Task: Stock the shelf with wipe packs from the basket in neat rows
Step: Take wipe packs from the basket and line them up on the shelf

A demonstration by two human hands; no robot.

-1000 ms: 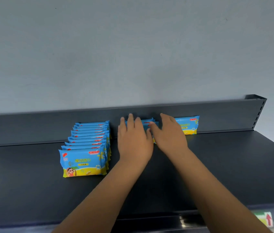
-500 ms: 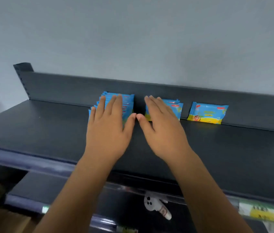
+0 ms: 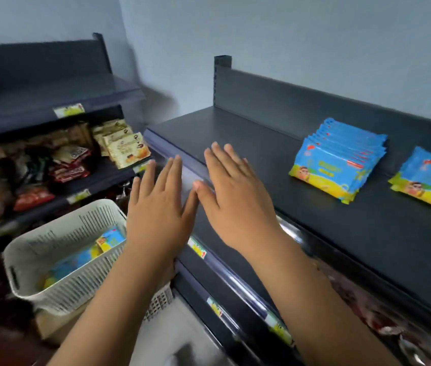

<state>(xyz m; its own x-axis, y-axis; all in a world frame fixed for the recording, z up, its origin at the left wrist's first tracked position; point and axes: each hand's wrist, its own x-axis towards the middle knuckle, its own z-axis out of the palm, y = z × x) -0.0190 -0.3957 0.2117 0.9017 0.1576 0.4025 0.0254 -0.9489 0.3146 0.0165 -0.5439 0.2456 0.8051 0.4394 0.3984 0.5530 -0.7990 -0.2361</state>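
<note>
A row of blue and yellow wipe packs stands on the dark top shelf, with a shorter second row at the right edge. A cream slatted basket sits low at the left and holds a few more wipe packs. My left hand hovers flat with straight fingers above the basket's right side. My right hand is flat over the shelf's front edge. Both hands hold nothing.
A second dark shelving unit at the left carries snack packets on its lower levels. Price labels run along the front rails below the top shelf. A grey wall rises behind.
Both hands have left the wipe rows and drawn back to the left, off the packs. The view has swung left and down, bringing the basket and the neighbouring shelves into sight.
</note>
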